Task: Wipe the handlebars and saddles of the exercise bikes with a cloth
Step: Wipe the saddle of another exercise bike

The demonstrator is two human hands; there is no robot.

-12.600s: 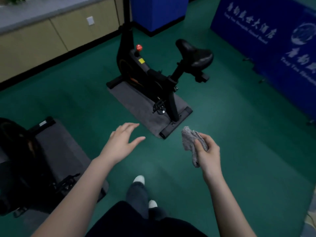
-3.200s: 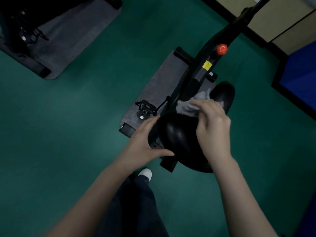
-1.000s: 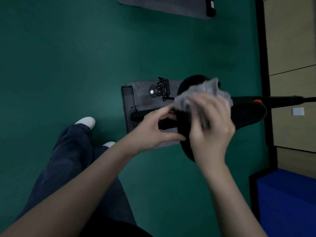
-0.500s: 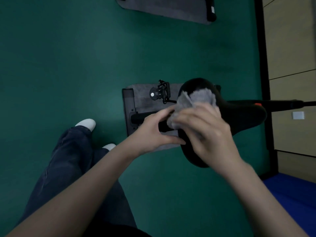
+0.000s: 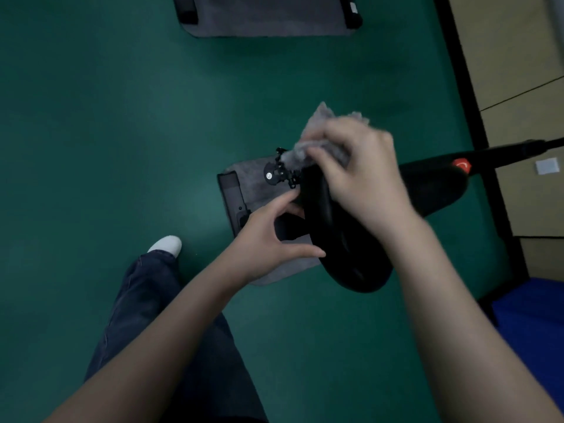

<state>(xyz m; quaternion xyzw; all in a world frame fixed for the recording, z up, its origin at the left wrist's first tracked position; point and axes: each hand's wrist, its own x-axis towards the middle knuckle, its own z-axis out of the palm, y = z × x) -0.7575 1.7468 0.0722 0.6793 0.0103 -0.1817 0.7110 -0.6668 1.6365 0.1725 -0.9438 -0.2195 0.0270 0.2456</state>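
Your right hand (image 5: 363, 178) curls its fingers round the grey cloth (image 5: 317, 129) and presses it on the far edge of the black saddle (image 5: 345, 254). The cloth bunches out beyond your fingertips (blurred, folds unclear). Your left hand (image 5: 268, 239) clasps the saddle's left edge between thumb and curved fingers. A grey mat (image 5: 253, 184) lies below.

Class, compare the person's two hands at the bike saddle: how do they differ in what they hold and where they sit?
The right hand grips the grey cloth; the left hand holds no cloth. The right hand lies over the top of the saddle; the left hand holds its edge from the side. Both are bare.
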